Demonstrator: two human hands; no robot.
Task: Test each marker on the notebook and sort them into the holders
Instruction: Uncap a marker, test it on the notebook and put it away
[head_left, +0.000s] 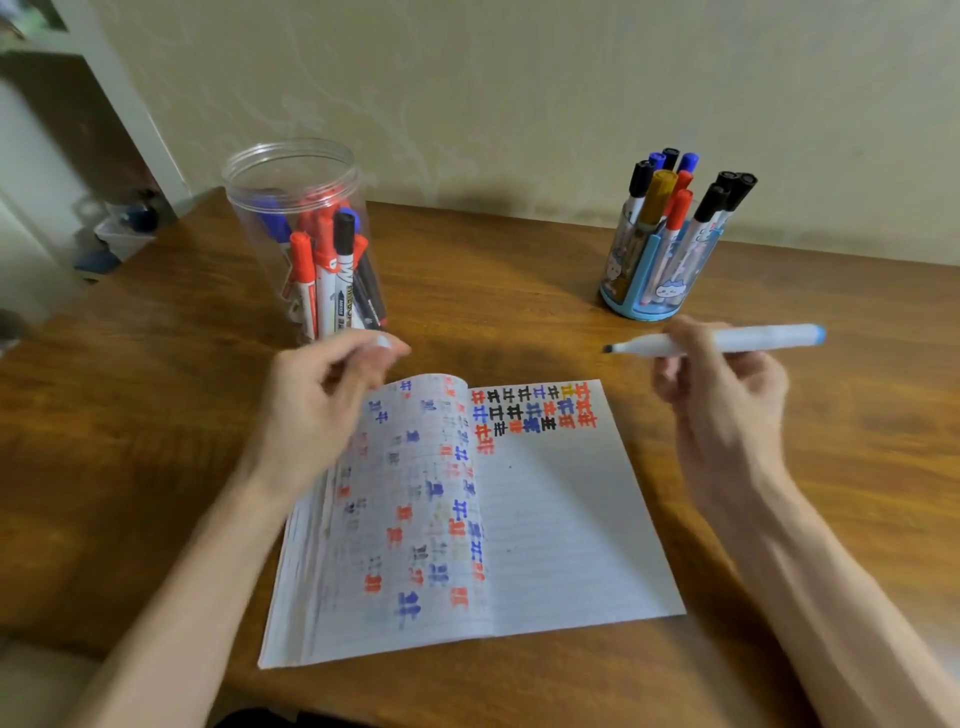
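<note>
Currently in hand: the testing step, with one marker uncapped and not yet on paper.

- Right hand (722, 384): fingers (675, 366) curled round and pinching the barrel of a pale marker (727, 340). It is held roughly level above the table (493, 270), with the dark tip pointing left and the blue end pointing right, clear of the page.
- Left hand (317, 400): hovers over the upper left corner of the notebook (545, 519), fingers curled inward. A small pale shape shows at the fingertips, possibly the cap. Blur prevents saying whether they pinch it.
- Notebook: lies open and flat between the forearms. The right page carries rows of test marks (535, 410) in red, blue, black and yellow along its top and is blank below them.
- Clear jar (296, 171): stands far left on the table, holding red, black and blue markers.
- Blue holder (660, 291): stands far right, just beyond the right hand, holding capped markers upright.

Next move, as judged: lower the tip to the blank lines beneath the existing marks, draw a stroke and read the ink. The marker then needs recapping and a holder chosen by the result.
</note>
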